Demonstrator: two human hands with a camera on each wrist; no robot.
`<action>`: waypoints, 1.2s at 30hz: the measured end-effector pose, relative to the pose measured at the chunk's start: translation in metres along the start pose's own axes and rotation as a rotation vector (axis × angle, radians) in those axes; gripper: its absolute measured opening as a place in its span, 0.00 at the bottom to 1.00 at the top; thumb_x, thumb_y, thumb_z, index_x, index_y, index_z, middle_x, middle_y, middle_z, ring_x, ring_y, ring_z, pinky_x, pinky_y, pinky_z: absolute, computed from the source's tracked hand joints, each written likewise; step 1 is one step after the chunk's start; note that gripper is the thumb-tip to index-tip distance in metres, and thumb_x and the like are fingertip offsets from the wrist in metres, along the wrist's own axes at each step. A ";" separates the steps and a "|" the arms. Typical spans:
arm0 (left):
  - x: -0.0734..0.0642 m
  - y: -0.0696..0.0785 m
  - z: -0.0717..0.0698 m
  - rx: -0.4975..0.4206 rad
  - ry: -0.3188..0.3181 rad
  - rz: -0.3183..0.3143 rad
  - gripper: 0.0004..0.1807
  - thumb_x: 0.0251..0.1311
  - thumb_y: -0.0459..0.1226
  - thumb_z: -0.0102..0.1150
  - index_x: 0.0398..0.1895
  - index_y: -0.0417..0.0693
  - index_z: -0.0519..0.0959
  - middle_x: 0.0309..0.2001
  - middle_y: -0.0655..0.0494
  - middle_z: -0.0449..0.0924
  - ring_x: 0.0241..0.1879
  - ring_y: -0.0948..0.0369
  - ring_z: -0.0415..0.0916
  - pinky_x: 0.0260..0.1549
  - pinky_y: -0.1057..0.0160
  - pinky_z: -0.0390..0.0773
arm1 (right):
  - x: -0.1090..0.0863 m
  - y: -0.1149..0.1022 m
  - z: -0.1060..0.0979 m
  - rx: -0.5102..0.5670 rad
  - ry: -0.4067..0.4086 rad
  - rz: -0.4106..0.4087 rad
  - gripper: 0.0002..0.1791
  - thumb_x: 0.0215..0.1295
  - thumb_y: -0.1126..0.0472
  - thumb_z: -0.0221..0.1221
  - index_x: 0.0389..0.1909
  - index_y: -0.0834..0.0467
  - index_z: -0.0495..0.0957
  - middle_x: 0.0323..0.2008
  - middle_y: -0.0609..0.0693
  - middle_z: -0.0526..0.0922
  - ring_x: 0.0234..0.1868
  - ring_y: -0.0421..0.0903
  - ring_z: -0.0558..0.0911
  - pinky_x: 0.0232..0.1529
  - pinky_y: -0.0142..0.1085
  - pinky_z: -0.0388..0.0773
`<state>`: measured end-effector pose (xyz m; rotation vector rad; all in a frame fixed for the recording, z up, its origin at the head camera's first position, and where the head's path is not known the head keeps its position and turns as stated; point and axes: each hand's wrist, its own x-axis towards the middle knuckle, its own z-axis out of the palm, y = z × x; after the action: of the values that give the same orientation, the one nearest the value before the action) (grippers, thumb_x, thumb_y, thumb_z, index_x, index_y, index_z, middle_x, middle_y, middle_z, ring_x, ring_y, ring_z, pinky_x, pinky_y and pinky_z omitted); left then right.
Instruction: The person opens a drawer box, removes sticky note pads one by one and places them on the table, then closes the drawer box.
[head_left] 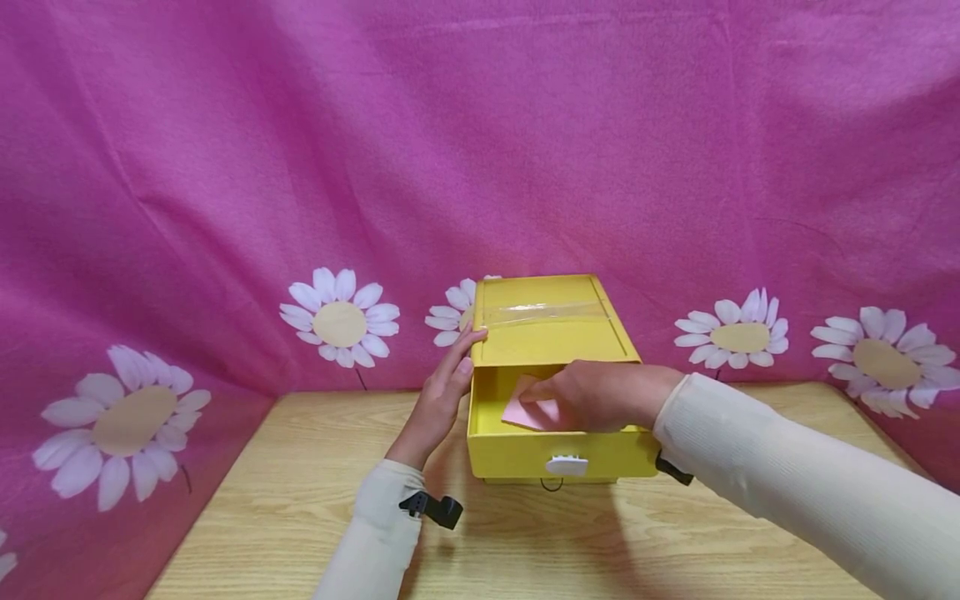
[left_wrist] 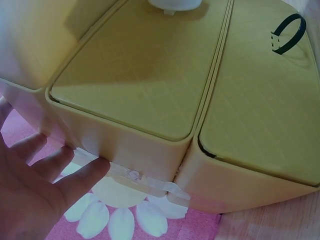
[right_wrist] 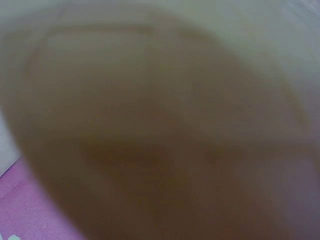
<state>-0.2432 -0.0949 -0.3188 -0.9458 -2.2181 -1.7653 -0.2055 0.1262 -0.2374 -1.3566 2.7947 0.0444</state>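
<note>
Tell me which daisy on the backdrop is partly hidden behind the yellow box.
The daisy just left of the yellow box, above the left hand. The other daisies, like the one further left, show whole.

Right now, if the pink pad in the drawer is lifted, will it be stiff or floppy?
Probably light and slightly bendy: the pink pad looks thin and flat. It leans tilted in the drawer, so it may slide. The right hand hides part of it.

You have a yellow box [head_left: 551,333], smooth matt plastic, glossy clear tape [head_left: 543,313] across its top; pale wood-grain table [head_left: 315,500], lower frame; soft pink cloth backdrop [head_left: 480,125] above.
</note>
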 end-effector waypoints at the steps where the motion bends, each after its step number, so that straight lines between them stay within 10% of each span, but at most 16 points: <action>1: 0.000 0.000 0.000 0.001 -0.001 0.000 0.24 0.75 0.38 0.36 0.72 0.45 0.60 0.76 0.49 0.45 0.71 0.52 0.53 0.60 0.47 0.68 | 0.000 0.000 0.000 0.003 -0.011 0.016 0.12 0.58 0.71 0.54 0.35 0.50 0.71 0.12 0.40 0.57 0.13 0.38 0.61 0.14 0.27 0.57; 36: 0.000 -0.002 0.000 0.006 -0.004 -0.001 0.24 0.75 0.39 0.35 0.72 0.46 0.60 0.76 0.49 0.44 0.71 0.52 0.52 0.61 0.46 0.67 | 0.002 0.004 0.001 0.059 -0.001 0.055 0.13 0.56 0.70 0.59 0.31 0.47 0.76 0.17 0.41 0.72 0.18 0.41 0.69 0.21 0.31 0.69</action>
<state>-0.2440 -0.0954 -0.3202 -0.9477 -2.2258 -1.7579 -0.2095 0.1272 -0.2383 -1.2668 2.8082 -0.0361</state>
